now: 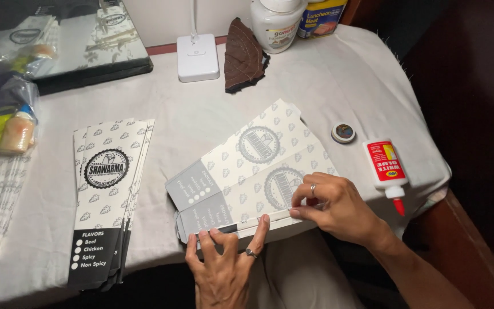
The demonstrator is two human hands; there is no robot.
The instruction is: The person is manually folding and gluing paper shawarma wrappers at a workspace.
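White printed paper sleeve (pixel 253 177) lies flat at the table's near edge (pixel 155 252), partly overhanging it. My left hand (pixel 224 269) presses its folded flap with spread fingertips, not gripping. My right hand (pixel 333 206) pinches the same flap's right end. Risk: uneven pressure skews the fold; overhang could let it slide off. Glue bottle (pixel 387 169) sits right of the sleeve, tip near the edge. Stack of finished sleeves (pixel 107 200) left, open cloth between.
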